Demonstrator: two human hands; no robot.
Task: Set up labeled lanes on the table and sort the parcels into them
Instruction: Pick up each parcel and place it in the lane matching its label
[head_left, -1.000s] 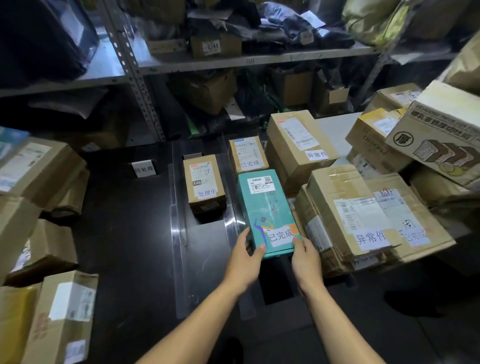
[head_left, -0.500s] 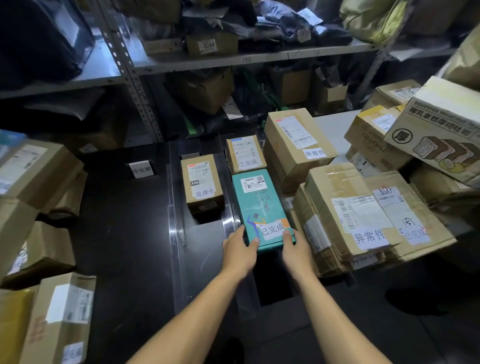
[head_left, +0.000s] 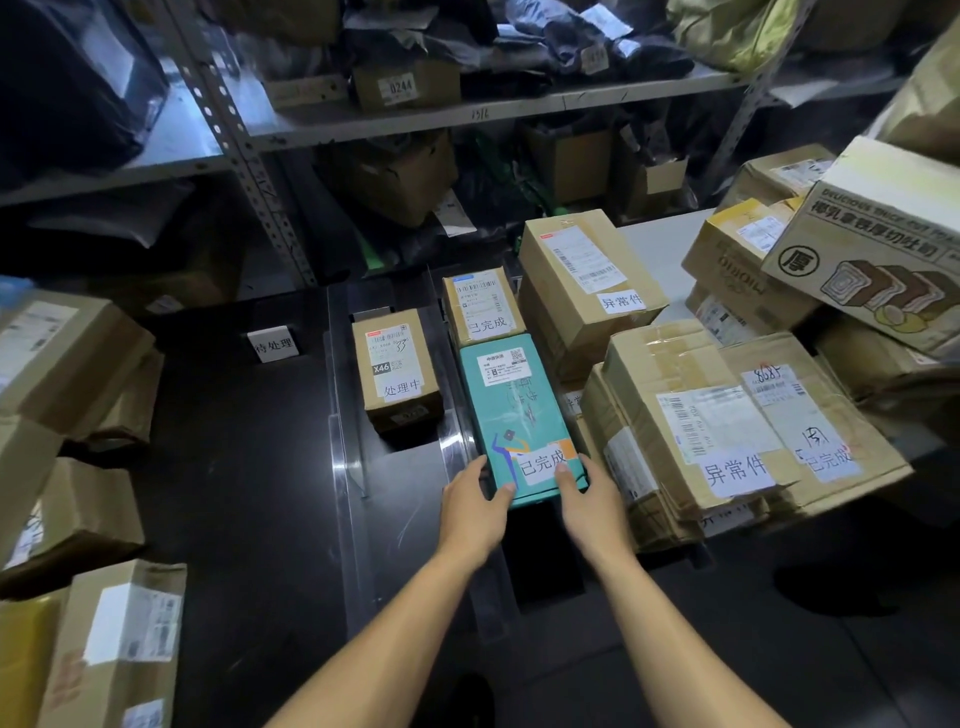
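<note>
Pushed farther up its lane, the long teal cardboard parcel (head_left: 519, 415) now butts the small brown box (head_left: 483, 306); my left hand (head_left: 475, 506) and right hand (head_left: 589, 501) grip its near corners, squaring it.

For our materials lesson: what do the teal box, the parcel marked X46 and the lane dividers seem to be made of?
Teal box: likely printed card, smooth with a slight sheen, crisp edges.
X46 parcel: brown cardboard, matte, with paper labels stuck on.
Lane dividers: probably clear acrylic; the dark table shows through and the edges catch light.
</note>
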